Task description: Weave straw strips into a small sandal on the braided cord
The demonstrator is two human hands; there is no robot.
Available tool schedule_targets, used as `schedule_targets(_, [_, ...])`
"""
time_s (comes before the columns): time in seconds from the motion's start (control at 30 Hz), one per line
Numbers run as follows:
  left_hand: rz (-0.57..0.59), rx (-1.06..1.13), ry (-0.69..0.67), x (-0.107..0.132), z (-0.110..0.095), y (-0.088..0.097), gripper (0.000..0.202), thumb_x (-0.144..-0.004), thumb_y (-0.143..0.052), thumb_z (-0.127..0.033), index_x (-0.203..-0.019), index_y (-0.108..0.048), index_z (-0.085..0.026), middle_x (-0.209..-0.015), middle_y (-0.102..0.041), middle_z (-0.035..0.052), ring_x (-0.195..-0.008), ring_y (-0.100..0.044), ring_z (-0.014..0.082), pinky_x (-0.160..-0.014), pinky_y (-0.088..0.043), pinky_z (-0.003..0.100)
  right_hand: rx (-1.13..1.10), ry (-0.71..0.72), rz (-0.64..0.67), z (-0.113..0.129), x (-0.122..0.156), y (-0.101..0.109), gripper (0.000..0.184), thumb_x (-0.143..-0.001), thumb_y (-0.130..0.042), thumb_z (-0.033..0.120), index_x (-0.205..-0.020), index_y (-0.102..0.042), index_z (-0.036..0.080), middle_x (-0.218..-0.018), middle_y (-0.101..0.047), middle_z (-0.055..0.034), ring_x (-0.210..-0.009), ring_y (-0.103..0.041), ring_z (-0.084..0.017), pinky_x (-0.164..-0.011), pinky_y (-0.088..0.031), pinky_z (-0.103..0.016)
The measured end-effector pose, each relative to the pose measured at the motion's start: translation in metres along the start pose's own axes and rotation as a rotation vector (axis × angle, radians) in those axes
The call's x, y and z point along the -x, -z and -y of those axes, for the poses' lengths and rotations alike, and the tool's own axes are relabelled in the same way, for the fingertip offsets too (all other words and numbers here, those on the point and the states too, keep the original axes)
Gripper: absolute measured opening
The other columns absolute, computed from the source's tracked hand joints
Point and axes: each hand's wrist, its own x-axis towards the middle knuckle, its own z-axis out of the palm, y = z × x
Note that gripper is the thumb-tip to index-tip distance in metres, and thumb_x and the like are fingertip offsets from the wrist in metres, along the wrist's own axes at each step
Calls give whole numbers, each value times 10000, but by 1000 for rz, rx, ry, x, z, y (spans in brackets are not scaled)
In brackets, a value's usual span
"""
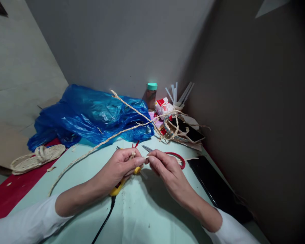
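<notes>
My left hand point(123, 165) pinches the end of a braided straw cord point(91, 149) between thumb and fingers. That cord runs in a long curve to the left over the pale green table point(142, 217) and back toward the blue bag. My right hand point(161, 163) meets the left one fingertip to fingertip and pinches a thin pale strip of straw at the cord's end. Under my left hand lies a yellow tool point(118, 188) with a black cable point(104, 222). Red-handled scissors point(176, 156) lie just behind my right hand, blades pointing left.
A crumpled blue plastic bag point(91, 115) lies at the back. Left of it sits a coiled straw braid point(37, 157) on red cloth point(12, 195). At the back right stand a jar with a teal lid point(151, 95), a small woven basket point(171, 130), white sticks point(179, 95) and a dark flat panel point(213, 186).
</notes>
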Motion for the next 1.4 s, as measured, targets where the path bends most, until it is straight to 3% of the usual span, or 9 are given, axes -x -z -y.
schedule_targets(0.13, [34, 62, 8, 0, -3, -1, 300, -852, -616, -409, -707, -520, -164, -508, -352, -85, -422, -245, 36, -399, -182, 174, -42, -5, -85, 1, 1, 3, 272, -985, -445, 331, -784, -566, 194, -636, -437, 49, -581, -381, -82, -533, -282, -222])
schedule_targets(0.4, [61, 43, -11, 6, -7, -1, 253, -867, -609, -371, -752, -571, -149, -492, -346, -82, -429, -259, 41, -404, -176, 173, -455, -126, -99, 0, -1, -5, 301, -937, -523, 440, -766, -519, 192, -515, -251, 105, -428, -207, -52, -410, -176, -191])
schedule_targets(0.57, [92, 282, 59, 3, -5, -4, 231, -874, -601, -363, -784, -563, -153, -469, -241, -114, -402, -135, 31, -381, -110, 168, -483, -163, -161, 0, -3, -4, 324, -917, -545, 470, -750, -523, 193, -504, -212, 111, -421, -169, -46, -404, -164, -178])
schedule_targets(1.0, [128, 448, 75, 6, 4, -7, 208, -904, -590, -335, -789, -542, -168, -491, -175, -122, -421, -73, 35, -398, -90, 177, -475, -86, -141, -8, -5, 1, 304, -923, -554, 438, -761, -560, 181, -491, -226, 106, -409, -189, -48, -399, -144, -192])
schedule_targets(1.1, [118, 394, 103, 6, 3, -7, 186, -892, -597, -315, -801, -563, -156, -473, -240, -118, -403, -103, 26, -396, -84, 179, -512, -67, -117, -12, -6, 2, 291, -932, -541, 422, -774, -560, 179, -496, -230, 105, -422, -190, -54, -415, -151, -202])
schedule_targets(1.27, [138, 315, 121, 9, -4, -8, 213, -841, -631, -318, -794, -637, -110, -620, -553, -11, -385, -268, 4, -394, -137, 186, -586, -25, -116, -17, -9, 5, 272, -917, -568, 383, -749, -565, 169, -526, -278, 88, -454, -197, -60, -434, -139, -220])
schedule_targets(1.4, [97, 249, 105, 8, -3, -10, 216, -821, -650, -325, -808, -633, -110, -683, -603, 10, -392, -284, -3, -412, -136, 190, -624, -16, -116, -16, -10, 7, 270, -913, -574, 365, -722, -529, 179, -537, -314, 78, -457, -222, -64, -439, -157, -227])
